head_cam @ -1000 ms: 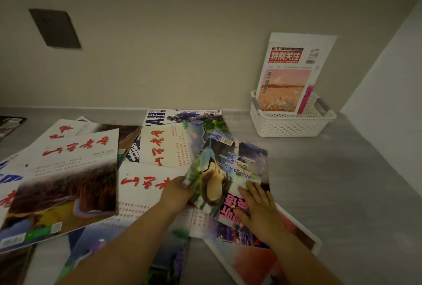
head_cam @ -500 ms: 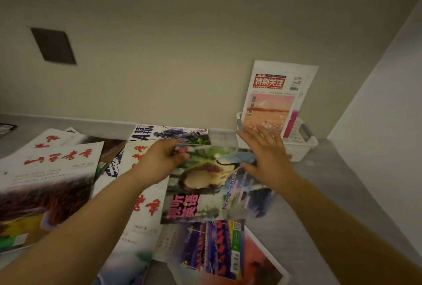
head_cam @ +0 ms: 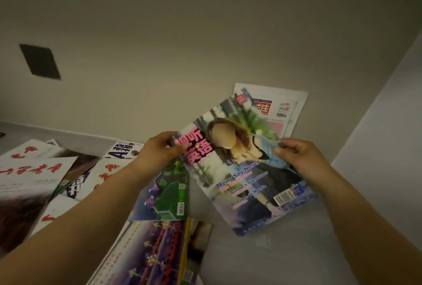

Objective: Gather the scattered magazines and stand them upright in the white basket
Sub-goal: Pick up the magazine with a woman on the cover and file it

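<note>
Both hands hold 1 magazine (head_cam: 246, 170) clear of the table (head_cam: 285, 259), cover facing the camera. The left hand (head_cam: 157, 151) pinches its top-left corner at 9 o'clock, thumb on the cover. The right hand (head_cam: 303, 161) pinches the right edge at 3 o'clock. The long axis runs from 11 to 5 o'clock, tilted rather than upright. Behind its top edge, toward 1 o'clock, stands a white-covered magazine (head_cam: 291, 102). The basket is hidden by the held cover, and I judge it sits there, nearer the right hand. Scattered magazines (head_cam: 34, 170) lie at 8 o'clock
</note>
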